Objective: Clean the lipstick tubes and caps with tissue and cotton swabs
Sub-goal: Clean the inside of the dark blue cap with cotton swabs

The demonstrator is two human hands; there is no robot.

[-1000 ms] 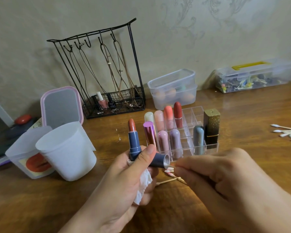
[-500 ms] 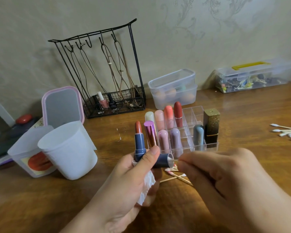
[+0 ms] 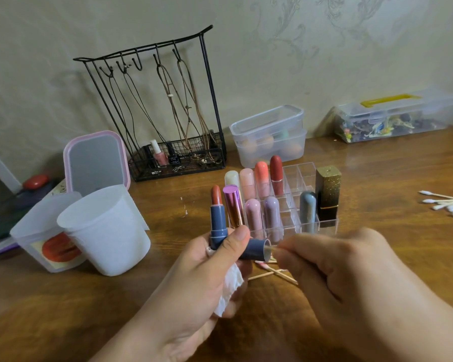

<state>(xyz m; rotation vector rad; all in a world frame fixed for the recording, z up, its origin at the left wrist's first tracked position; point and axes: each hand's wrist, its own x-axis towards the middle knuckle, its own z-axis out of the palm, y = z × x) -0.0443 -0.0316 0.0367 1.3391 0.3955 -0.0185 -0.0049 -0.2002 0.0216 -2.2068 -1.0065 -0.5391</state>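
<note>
Left hand (image 3: 194, 278) grips the uncapped blue plastic lipstick tube (image 3: 218, 220), its round blue cap (image 3: 256, 249) and a crumpled white tissue (image 3: 229, 288), at 6 o'clock of the clear acrylic organiser (image 3: 309, 226). Right hand (image 3: 332, 270) pinches a thin wooden cotton swab (image 3: 273, 249), now advanced into the cap mouth: interior cleaning appears under way. No legible writing.
</note>
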